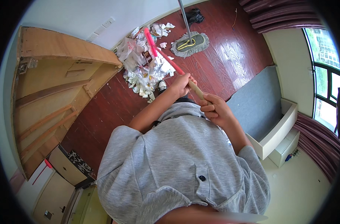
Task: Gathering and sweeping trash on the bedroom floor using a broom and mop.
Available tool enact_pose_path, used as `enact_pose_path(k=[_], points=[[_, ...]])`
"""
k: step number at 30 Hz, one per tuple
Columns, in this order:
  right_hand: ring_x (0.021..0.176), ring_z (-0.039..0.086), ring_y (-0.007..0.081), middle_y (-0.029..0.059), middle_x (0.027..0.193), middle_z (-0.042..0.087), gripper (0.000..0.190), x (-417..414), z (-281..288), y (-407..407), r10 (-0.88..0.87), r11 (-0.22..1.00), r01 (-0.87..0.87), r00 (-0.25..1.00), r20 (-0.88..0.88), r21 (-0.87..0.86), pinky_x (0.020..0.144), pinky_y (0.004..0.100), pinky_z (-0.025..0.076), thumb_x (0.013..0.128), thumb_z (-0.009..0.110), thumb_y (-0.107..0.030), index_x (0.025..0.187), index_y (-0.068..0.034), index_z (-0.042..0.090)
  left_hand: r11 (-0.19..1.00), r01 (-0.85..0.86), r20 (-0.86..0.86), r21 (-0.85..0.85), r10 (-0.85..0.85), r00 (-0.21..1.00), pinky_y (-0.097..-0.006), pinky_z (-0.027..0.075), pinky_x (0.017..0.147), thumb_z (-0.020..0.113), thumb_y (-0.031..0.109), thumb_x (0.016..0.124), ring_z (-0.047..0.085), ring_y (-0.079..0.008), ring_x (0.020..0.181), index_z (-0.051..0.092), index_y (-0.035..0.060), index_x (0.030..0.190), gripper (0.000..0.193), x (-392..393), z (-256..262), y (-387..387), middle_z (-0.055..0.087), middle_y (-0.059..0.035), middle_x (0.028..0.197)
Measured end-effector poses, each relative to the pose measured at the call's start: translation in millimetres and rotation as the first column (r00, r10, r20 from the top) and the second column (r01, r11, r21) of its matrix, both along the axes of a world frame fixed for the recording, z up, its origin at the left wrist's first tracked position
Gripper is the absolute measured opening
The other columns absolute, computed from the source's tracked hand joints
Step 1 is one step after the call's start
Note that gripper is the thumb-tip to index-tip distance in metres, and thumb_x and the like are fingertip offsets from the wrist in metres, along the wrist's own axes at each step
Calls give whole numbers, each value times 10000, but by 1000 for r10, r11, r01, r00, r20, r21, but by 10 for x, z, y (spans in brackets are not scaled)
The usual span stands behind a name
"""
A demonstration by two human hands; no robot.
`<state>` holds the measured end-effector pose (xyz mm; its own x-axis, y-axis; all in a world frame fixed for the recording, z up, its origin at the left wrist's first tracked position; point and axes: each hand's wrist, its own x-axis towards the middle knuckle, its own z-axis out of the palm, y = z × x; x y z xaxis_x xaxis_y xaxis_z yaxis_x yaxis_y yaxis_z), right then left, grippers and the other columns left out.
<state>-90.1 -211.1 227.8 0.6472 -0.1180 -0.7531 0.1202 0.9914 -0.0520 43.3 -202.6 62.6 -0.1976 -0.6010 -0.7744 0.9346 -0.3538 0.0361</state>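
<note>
My left hand (184, 84) grips the middle of a long handle (196, 89), and my right hand (216, 109) holds its upper end. The handle is pale wood near my hands and red further down, where it meets a narrow pink broom-like head (150, 42). Its underside and any bristles are hidden. That head is over a heap of rubbish (144, 74) on the dark red wood floor, made up of crumpled paper, clear plastic bags and wrappers. One of my shoes (162, 85) shows beside the heap's near edge.
A flat mop (190, 44) stands right of the heap, near a black plastic bag (195, 16). An upended wooden frame (66, 75) leans at left. Grey matting (254, 98) and a white drawer-like box (279, 130) are at right, by the window (326, 70).
</note>
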Motion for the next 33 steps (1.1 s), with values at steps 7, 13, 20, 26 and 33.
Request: enact_pose_path(k=[7, 13, 20, 26, 33], points=[[499, 475, 102, 44, 687, 478, 102, 227, -596, -135, -54, 994, 28, 965, -258, -107, 397, 201, 404, 843, 401, -132, 913, -58, 390, 979, 100, -169, -180, -131, 977, -246, 406, 557, 394, 206, 857, 435, -121, 560, 382, 81, 617, 271, -272, -342, -69, 418, -13, 589], [521, 492, 131, 47, 658, 464, 76, 631, -1139, -69, -79, 984, 4, 905, -418, -178, 421, 261, 439, 833, 381, -102, 907, -81, 385, 975, 135, -324, -177, -187, 927, -254, 395, 478, 323, 254, 856, 415, -128, 484, 362, 117, 611, 283, -48, -830, -66, 413, -7, 540], [454, 458, 68, 18, 600, 449, 34, 890, -1014, -38, -43, 999, 40, 986, -159, -27, 378, 176, 440, 834, 386, -76, 805, -59, 392, 975, 218, -95, -43, -221, 971, -257, 410, 469, 328, 184, 829, 417, -140, 458, 370, 113, 608, 236, 400, -739, 69, 408, -14, 533], [440, 428, 48, 8, 598, 414, 71, 927, -740, -137, -162, 976, 151, 985, 58, 159, 357, 139, 414, 840, 378, -70, 774, -44, 386, 986, 146, 9, -77, -146, 989, -276, 497, 611, 329, 221, 856, 524, -188, 558, 437, 64, 706, 243, 593, -82, 133, 467, -64, 610], [434, 410, 43, 7, 594, 406, 110, 946, -576, -176, -82, 997, 82, 995, 53, 10, 326, 137, 374, 842, 388, -110, 764, -34, 402, 960, 116, -28, -253, -127, 991, -290, 481, 577, 443, 274, 856, 557, -182, 618, 472, 80, 795, 205, 778, 486, 291, 488, -23, 633]])
